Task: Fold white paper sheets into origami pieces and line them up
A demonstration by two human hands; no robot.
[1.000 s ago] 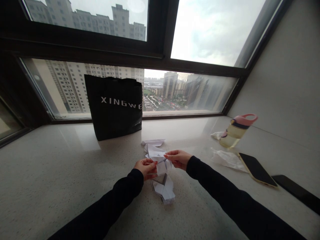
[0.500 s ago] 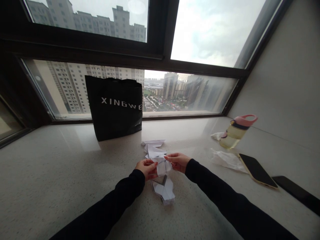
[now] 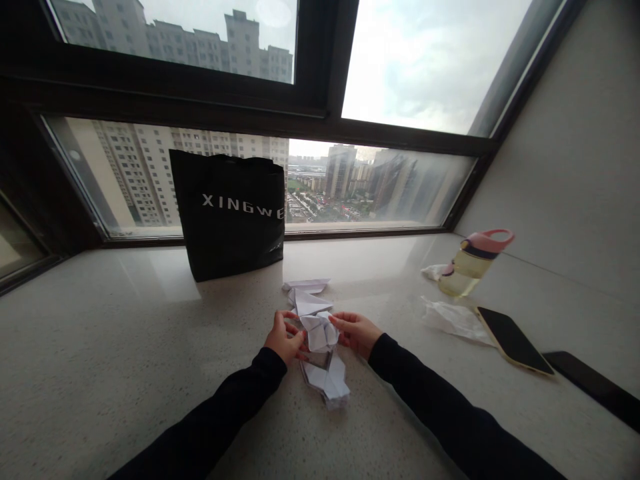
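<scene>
Between my hands is a piece of folded white paper (image 3: 320, 333), creased into small flaps. My right hand (image 3: 359, 333) pinches its right edge, thumb on top and the other fingers beneath. At the left edge, my left hand (image 3: 286, 340) grips the paper with the thumb along its side and fingers curled around. Nearer to me lies another folded paper piece (image 3: 334, 383) with angled panels. Just beyond the held paper rest a pointed folded paper (image 3: 310, 303) and a flat narrow paper strip (image 3: 307, 286), both on the stone sill.
A black bag (image 3: 235, 233) with white letters stands against the window at the left. On the right are a bottle with a pink lid (image 3: 467, 270), crumpled tissue (image 3: 455, 320), a phone (image 3: 515, 340) and a dark flat object (image 3: 595, 383).
The held paper has shifted slightly left, and its flaps look more raised. My left hand has turned, with its fingers moved up along the paper's left side. My right hand has moved slightly.
</scene>
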